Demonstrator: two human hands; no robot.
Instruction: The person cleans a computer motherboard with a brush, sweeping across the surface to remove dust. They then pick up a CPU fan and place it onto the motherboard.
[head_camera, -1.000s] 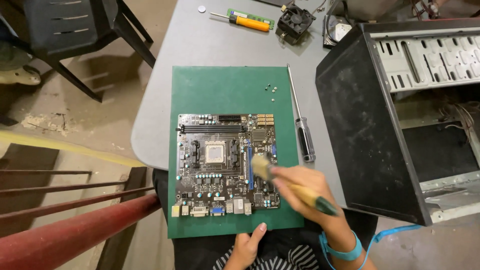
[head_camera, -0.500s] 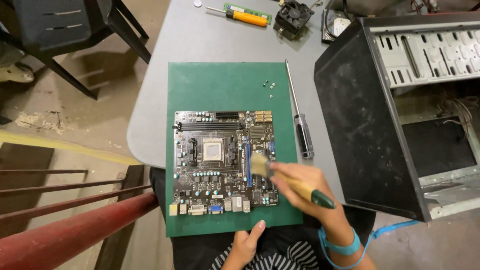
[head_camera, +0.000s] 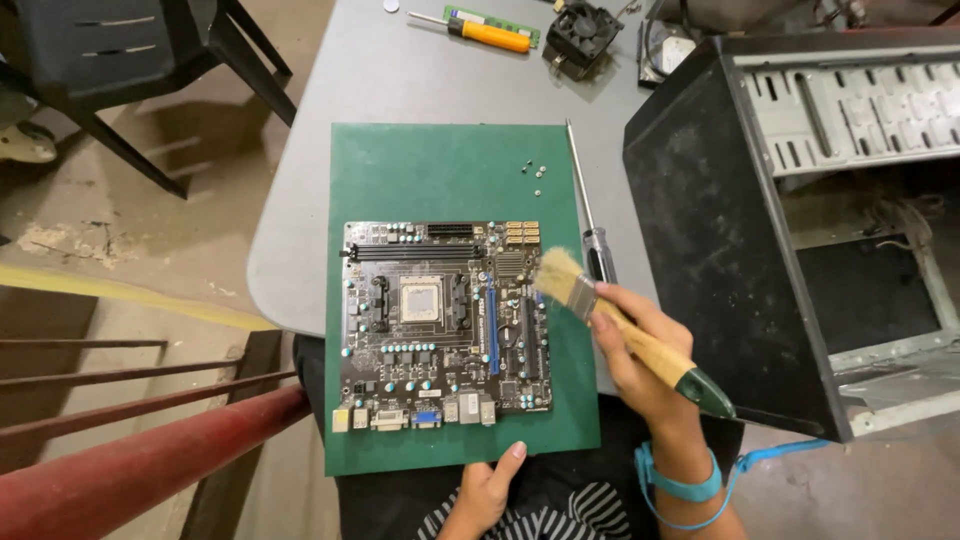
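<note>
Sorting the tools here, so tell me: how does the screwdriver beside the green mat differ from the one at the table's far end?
The long screwdriver has a dark handle and a long thin shaft; the orange-handled screwdriver is shorter and stubbier. The long one lies along the green mat's right edge, handle near the right hand; the orange one lies crosswise, far off beside a memory stick. Both rest flat on the grey table, untouched.

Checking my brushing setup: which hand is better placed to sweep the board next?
Likely the right hand: it grips the brush, bristles at the board edge. The left hand rests empty near the mat.
</note>
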